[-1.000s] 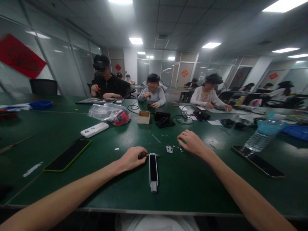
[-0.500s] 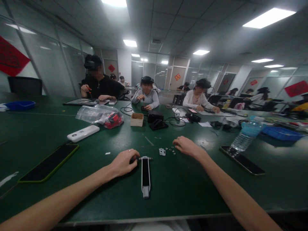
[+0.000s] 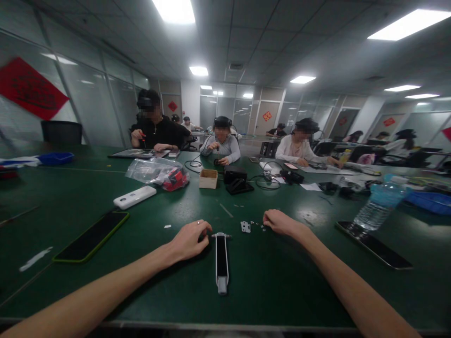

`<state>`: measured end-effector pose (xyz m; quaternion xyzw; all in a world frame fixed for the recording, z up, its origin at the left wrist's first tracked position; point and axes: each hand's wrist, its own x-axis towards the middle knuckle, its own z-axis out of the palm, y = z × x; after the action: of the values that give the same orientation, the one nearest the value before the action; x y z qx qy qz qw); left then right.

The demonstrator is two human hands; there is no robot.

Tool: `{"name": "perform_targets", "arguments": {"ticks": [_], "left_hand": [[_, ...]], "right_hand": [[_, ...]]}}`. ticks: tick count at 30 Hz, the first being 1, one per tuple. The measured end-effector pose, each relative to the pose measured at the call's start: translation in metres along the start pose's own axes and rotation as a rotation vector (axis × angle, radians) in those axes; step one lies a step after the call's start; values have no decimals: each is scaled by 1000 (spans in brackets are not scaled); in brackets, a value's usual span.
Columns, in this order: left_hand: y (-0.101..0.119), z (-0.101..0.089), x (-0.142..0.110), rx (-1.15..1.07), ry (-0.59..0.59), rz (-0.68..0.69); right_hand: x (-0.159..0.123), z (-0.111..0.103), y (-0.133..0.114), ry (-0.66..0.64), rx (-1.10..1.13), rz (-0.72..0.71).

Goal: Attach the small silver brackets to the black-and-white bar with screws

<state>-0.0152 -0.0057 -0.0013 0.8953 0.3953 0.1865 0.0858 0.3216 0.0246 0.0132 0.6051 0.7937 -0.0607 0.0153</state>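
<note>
My left hand (image 3: 190,240) is curled on the green table (image 3: 282,291), closed round a small dark-handled tool whose thin metal shaft (image 3: 221,235) lies across the far end of a long black-and-white bar (image 3: 221,259). The bar lies flat and points toward me. My right hand (image 3: 281,221) rests just right of it, fingers bent down and pressed together at a few tiny metal rings (image 3: 262,226). What its fingertips hold is hidden. A small silver plate with holes (image 3: 245,226) lies between the two hands.
A green-cased phone (image 3: 91,237), a white power bank (image 3: 134,197) and a plastic bag with a red item (image 3: 158,171) lie to the left. A cardboard box (image 3: 208,178) and black gear (image 3: 237,180) sit ahead. A water bottle (image 3: 378,206) and a phone (image 3: 373,244) are to the right. Several people work across the table.
The view has swung a little from side to side. Both hands keep their places by the bar and the small parts, with the right fingers a bit more tucked in.
</note>
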Motion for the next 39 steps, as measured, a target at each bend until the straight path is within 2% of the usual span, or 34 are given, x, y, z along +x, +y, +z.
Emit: {"name": "perform_targets", "arguments": {"ticks": [7,12,15,18,22,27,31,35,39], "left_hand": [[0,0,0,-7,20,-5],[4,-3,0,13,46,-22],[6,-4,0,7,54,-46],[6,-5,0,-6,77,-45],[5,-3,0,-11,125,-18],[2,0,0,-38,176,16],[8,-4,-2,-75,180,88],[19,-6,-7,-77,126,268],[24,-2,-10,-39,121,378]], "right_hand": [[-9,-4,-8,1,42,-9],[-9,-5,-15,69,39,-36],[-10,-8,-20,153,29,-68],[-12,-9,-28,260,35,-134],[-16,-5,-47,383,94,-303],[-26,-1,-74,443,211,-494],[-34,2,-94,485,307,-618],[-38,12,-113,537,394,-743],[-42,22,-126,528,508,-773]]}}
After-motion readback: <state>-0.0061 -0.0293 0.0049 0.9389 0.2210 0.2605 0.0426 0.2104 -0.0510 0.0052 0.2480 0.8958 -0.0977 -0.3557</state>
